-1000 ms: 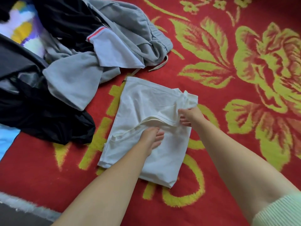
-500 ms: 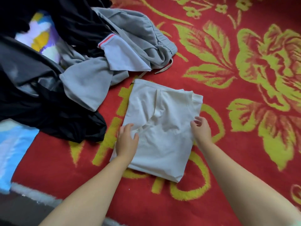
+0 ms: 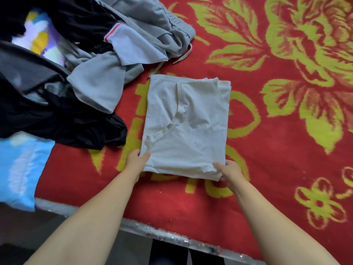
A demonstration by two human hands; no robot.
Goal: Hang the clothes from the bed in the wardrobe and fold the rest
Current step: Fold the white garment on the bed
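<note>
A white garment (image 3: 188, 127), folded into a rough rectangle, lay flat on the red bedcover (image 3: 267, 150) with its yellow-green flower pattern, near the middle of the frame. The left hand (image 3: 136, 162) pinched the garment's lower left corner, thumb on top of the cloth and fingers underneath. The right hand (image 3: 230, 170) gripped the lower right corner in the same way, thumb over the edge. The two hands were apart, one at each near corner, with both bare forearms reaching up from the bottom of the frame.

In the upper left of the frame lay a heap of unfolded clothes: grey sweatpants (image 3: 152, 22) with a drawstring, a grey top (image 3: 99, 87) with a red-and-white striped trim, and black garments (image 3: 63, 119) spilling toward the white one without touching it. A light blue cloth (image 3: 21, 165) lay at the left edge, below the black pile. A colourful printed fabric (image 3: 40, 37) showed at the far upper left, partly covered.
</note>
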